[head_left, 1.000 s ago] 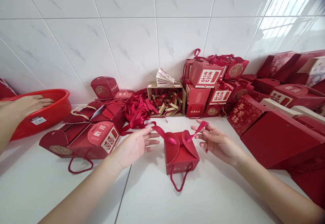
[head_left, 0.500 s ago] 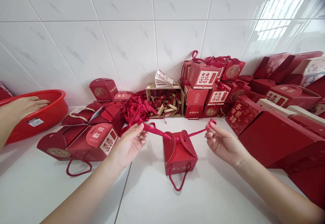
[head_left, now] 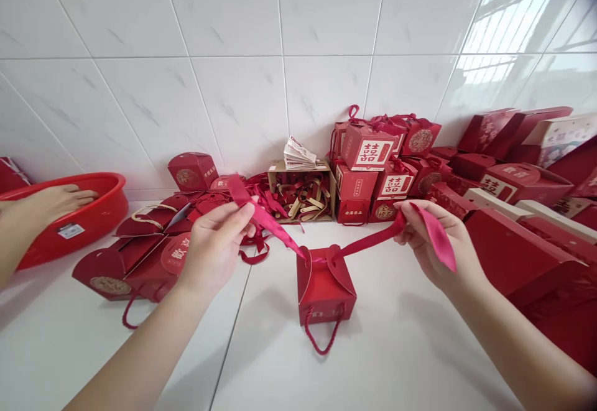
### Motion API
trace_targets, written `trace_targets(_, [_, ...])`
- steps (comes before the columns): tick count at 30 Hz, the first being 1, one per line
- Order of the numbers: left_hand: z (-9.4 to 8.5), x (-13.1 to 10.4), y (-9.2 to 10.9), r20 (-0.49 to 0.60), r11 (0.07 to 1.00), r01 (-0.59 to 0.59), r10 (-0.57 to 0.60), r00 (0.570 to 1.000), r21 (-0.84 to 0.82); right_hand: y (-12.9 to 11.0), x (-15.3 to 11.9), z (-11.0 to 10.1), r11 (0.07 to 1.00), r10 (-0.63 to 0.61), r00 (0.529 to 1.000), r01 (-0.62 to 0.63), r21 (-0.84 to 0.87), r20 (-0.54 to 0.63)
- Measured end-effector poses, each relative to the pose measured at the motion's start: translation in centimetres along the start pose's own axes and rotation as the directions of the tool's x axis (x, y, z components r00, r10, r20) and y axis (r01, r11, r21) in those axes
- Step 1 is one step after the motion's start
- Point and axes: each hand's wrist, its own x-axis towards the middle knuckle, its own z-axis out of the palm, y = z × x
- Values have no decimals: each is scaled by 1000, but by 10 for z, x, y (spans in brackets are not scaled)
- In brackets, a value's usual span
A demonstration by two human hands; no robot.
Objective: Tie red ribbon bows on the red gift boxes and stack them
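A small red gift box (head_left: 325, 290) stands upright on the white surface, its curved top flaps folded inward and a twisted cord handle (head_left: 323, 344) hanging down its near side. A dark pink ribbon (head_left: 368, 241) passes through the flaps at the top. To the left of the box, my left hand (head_left: 219, 240) pinches one end of the ribbon between thumb and fingers. My right hand (head_left: 431, 237) grips the other end on the right, with a loose tail hanging over the back of the hand. Both ribbon halves are stretched out from the box.
At the wall, a cardboard box (head_left: 304, 212) holds tagged strips, with folded cards (head_left: 298, 153) on top. Filled-looking red boxes (head_left: 368, 150) are stacked beside it. More boxes lie left (head_left: 112, 274) and right (head_left: 522, 243). Another person's hand (head_left: 51, 206) reaches into a red basin (head_left: 74, 243).
Both hands have moved higher and a little farther apart, drawing longer ribbon ends out. A ribbon tail now drapes over my right hand. The view has tilted slightly upward.
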Motion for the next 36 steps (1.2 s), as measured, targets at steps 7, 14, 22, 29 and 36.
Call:
trace_targets(7, [43,2,13,44,996,-71,74,996,-61,-16,11,39,992,-127,991,127,0,30])
trace_targets(14, [61,-1,18,43,990,-45,51,998,-131,-15,20,62,995,-101,983,103,-11,152])
trace_targets(22, [72,1,28,82,995,-46,53,995,-83,-28,23,65,978,-206,958,197,65,199])
trace_targets(29, [83,2,27,117,995,-88,93,989,-52,-27,19,69,967,-220,954,185,176,206])
trace_targets(36, [85,-3,30,316,998,-44,32,948,33,-33,21,77,991,-129,959,114,76,253])
